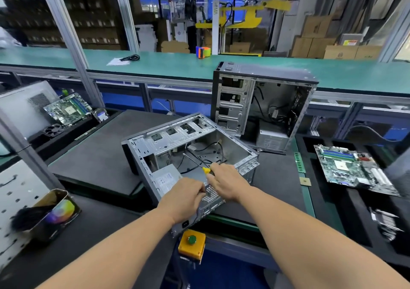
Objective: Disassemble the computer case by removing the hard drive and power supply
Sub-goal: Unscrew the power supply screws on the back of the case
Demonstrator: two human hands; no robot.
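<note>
Case (190, 153) lies on its side mid-worktop (93, 162), open face up; side panel off, no motherboard inside, loose cables only; power supply (165, 181) sits in the near-left corner, so not yet out; hard drive not seen in the bays, cannot tell whether removed. Judgement: early to midway, supply screws likely the step in hand.

Left hand (185, 196) curls on the case's rear edge at 6 o'clock, fingers pinching near the vent grille; what it pinches is hidden. Right hand (226, 181) grips the yellow screwdriver (197, 162), shaft pointing to 10 o'clock into the case. Supply lies touching, at 10 o'clock of the left hand; second case (261, 104) stands upright at 1 o'clock.
</note>
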